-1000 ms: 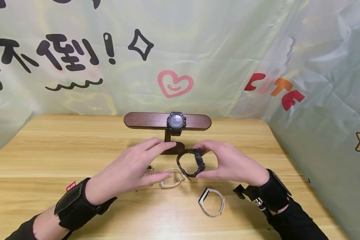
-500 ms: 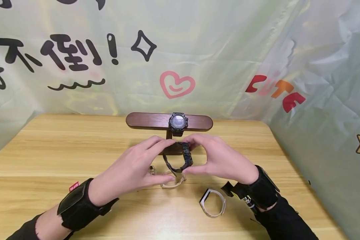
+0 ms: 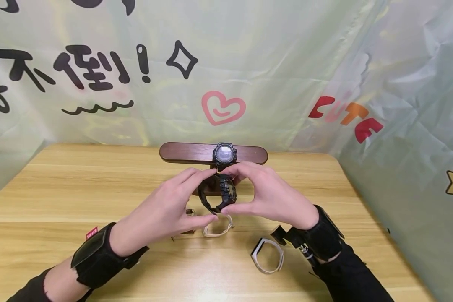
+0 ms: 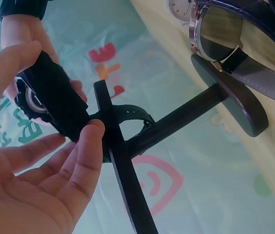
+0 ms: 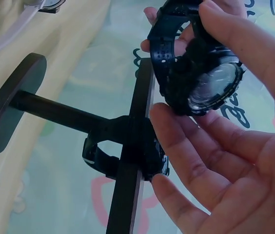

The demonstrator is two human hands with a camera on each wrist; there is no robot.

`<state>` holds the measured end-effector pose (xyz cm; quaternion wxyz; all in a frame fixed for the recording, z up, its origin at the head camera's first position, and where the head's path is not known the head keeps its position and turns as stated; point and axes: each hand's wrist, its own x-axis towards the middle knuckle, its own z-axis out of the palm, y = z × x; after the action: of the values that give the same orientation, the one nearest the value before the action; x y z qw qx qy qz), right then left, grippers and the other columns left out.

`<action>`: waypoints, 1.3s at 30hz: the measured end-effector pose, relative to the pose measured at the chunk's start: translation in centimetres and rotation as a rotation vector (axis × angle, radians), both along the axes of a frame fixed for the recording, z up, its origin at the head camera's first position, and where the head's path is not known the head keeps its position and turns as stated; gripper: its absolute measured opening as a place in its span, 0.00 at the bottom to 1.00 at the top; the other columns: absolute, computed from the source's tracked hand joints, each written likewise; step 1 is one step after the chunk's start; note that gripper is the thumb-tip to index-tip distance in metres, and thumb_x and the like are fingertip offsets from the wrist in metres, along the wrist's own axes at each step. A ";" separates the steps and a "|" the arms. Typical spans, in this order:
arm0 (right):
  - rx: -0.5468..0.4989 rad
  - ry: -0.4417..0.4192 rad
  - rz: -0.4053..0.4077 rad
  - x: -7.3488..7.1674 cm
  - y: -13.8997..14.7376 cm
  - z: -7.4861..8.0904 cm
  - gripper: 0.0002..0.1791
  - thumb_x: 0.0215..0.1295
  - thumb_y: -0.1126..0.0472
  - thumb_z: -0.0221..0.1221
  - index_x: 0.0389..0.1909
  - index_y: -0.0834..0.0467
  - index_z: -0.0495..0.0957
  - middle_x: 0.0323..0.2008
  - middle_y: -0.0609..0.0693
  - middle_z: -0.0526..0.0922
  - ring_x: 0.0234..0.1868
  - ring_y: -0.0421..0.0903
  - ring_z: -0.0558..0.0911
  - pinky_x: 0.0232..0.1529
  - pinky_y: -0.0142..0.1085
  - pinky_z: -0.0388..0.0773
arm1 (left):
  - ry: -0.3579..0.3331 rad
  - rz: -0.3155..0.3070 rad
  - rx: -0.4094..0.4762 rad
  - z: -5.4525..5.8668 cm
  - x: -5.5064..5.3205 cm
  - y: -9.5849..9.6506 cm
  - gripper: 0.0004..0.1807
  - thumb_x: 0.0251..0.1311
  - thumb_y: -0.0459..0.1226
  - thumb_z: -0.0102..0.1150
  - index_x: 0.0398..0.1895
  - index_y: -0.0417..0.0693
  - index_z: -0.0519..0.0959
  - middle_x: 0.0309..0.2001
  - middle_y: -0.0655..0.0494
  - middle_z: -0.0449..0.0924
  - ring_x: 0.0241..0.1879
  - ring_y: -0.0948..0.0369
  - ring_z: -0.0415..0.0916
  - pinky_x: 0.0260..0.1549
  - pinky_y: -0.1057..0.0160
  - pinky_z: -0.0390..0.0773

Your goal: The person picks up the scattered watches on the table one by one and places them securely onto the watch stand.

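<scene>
A black digital watch [image 3: 226, 191] with its strap closed in a loop is held up in front of the stand. My right hand [image 3: 273, 197] pinches it by the case side, thumb below and fingers above. My left hand [image 3: 162, 209] holds the strap side between thumb and index finger, as the left wrist view also shows. Behind the hands, a second black watch [image 3: 224, 154] is strapped round the dark wooden bar [image 3: 185, 152] of a T-shaped watch stand. The stand's post and base are partly hidden by the hands and the held watch.
On the wooden table [image 3: 98, 184] below the hands lie a pale-strapped watch [image 3: 219, 233], a dark-strapped watch [image 3: 190, 213] partly behind my left hand, and a white fitness band [image 3: 268, 256] to the right. A printed cloth backdrop [image 3: 279, 63] stands behind the table.
My right hand has moved left and slightly away from me with the black watch, bringing it between both hands before the stand. My left hand has barely moved and now meets the strap.
</scene>
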<state>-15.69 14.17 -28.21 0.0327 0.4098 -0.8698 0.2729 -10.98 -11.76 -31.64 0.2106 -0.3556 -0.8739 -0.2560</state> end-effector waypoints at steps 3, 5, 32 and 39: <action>-0.030 0.020 0.015 0.1 -0.2 0.0 0.38 0.52 0.44 0.83 0.64 0.49 0.81 0.55 0.38 0.85 0.52 0.35 0.83 0.56 0.38 0.84 | -0.001 -0.016 0.023 0.0 -0.2 -0.1 0.49 0.52 0.47 0.85 0.75 0.43 0.71 0.57 0.50 0.83 0.51 0.60 0.85 0.51 0.57 0.89; -0.046 0.035 0.027 0.1 -0.4 0.0 0.38 0.53 0.44 0.83 0.64 0.49 0.81 0.54 0.38 0.85 0.51 0.35 0.83 0.56 0.37 0.84 | 0.000 -0.032 0.048 0.0 -0.4 -0.1 0.47 0.51 0.45 0.85 0.74 0.42 0.73 0.58 0.50 0.84 0.52 0.59 0.85 0.51 0.57 0.89; -0.169 0.220 0.080 0.6 -0.5 -0.2 0.36 0.53 0.55 0.84 0.64 0.55 0.83 0.54 0.47 0.83 0.54 0.41 0.84 0.56 0.38 0.84 | -0.094 -0.073 0.184 0.5 -0.8 -0.5 0.43 0.54 0.40 0.83 0.73 0.43 0.73 0.62 0.51 0.84 0.48 0.61 0.87 0.41 0.64 0.91; -0.186 0.251 0.091 0.5 -0.7 -0.3 0.37 0.52 0.56 0.84 0.64 0.56 0.84 0.53 0.47 0.84 0.53 0.41 0.85 0.57 0.38 0.85 | -0.052 -0.044 0.157 0.5 -0.7 -0.5 0.42 0.53 0.42 0.84 0.71 0.47 0.74 0.60 0.54 0.84 0.52 0.62 0.85 0.42 0.68 0.89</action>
<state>-15.16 13.48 -28.55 0.1665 0.4749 -0.8103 0.3003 -11.71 -12.27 -31.10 0.2093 -0.3502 -0.8484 -0.3373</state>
